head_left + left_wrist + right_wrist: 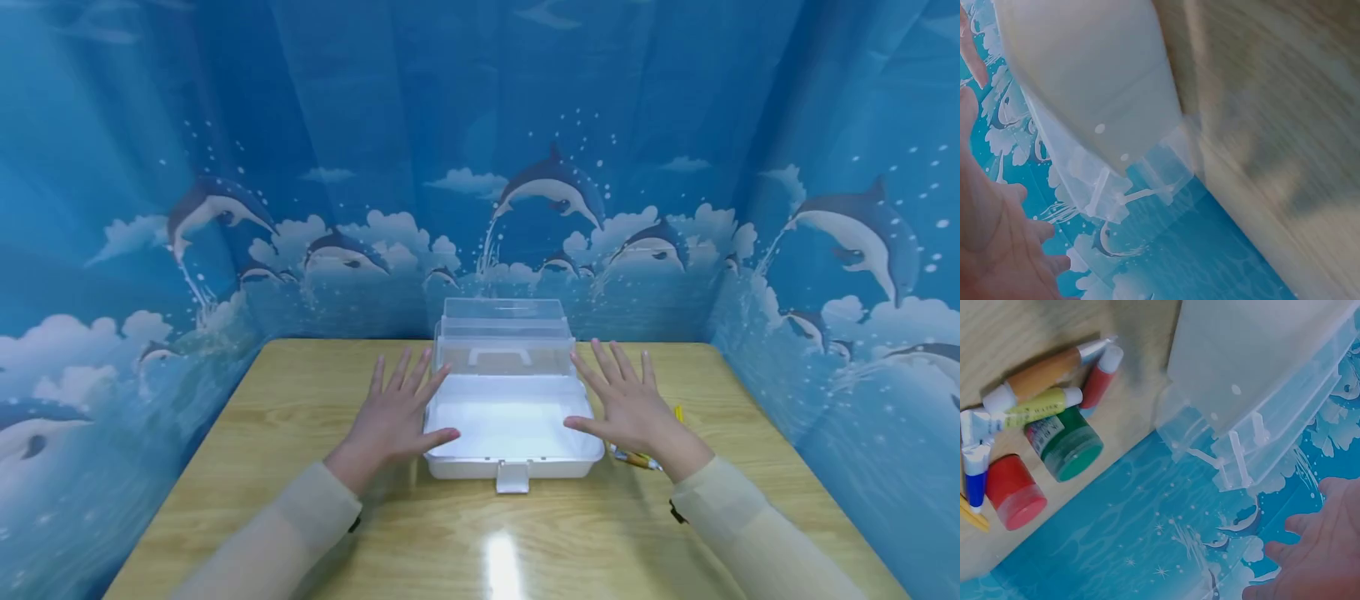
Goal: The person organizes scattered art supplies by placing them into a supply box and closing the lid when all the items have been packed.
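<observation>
A white plastic storage box [513,468] stands at the middle of the table, its clear lid [502,309] raised at the back together with translucent trays. No objects show inside the white base. My left hand [393,421] is held palm down at the box's left side, fingers spread and straight. On the other side, my right hand [633,412] is spread likewise near the box's right edge. Both hands hold nothing; whether they touch the box cannot be told. In the right wrist view, the right palm [1322,550] shows with its fingers extended.
Right of the box lie paint tubes, including an orange one [1044,376], a yellow one [1035,411] and a blue one [975,481]. Beside them are a green paint jar [1063,444] and a red paint jar [1013,494]. A dolphin-print curtain [480,167] surrounds the wooden table [420,542].
</observation>
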A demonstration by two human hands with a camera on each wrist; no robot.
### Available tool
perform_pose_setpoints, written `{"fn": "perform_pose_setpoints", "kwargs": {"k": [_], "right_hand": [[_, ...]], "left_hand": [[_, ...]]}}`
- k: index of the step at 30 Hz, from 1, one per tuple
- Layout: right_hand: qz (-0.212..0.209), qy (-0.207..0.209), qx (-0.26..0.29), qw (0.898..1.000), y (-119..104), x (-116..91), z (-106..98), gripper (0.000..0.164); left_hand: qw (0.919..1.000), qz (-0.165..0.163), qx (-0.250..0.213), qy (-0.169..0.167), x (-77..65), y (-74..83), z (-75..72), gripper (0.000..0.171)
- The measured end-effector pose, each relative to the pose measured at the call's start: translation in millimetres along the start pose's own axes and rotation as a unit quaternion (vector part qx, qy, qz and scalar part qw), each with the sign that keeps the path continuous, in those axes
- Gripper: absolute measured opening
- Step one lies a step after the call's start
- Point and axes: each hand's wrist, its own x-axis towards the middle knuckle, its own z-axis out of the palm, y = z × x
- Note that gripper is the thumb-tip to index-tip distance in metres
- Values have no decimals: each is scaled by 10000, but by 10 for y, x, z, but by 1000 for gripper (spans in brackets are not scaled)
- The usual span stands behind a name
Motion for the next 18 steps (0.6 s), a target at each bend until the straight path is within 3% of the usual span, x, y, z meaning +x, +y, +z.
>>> {"fn": "perform_pose_setpoints", "kwargs": {"k": [10,18], "right_hand": [[16,-77,72,9999,-5,-61,113,101],[37,-76,199,9998,-10,-93,262,99]], "left_hand": [[9998,-78,-177,0,-54,4,166,101],[9989,-194,-414,75,-85,28,180,98]]}}
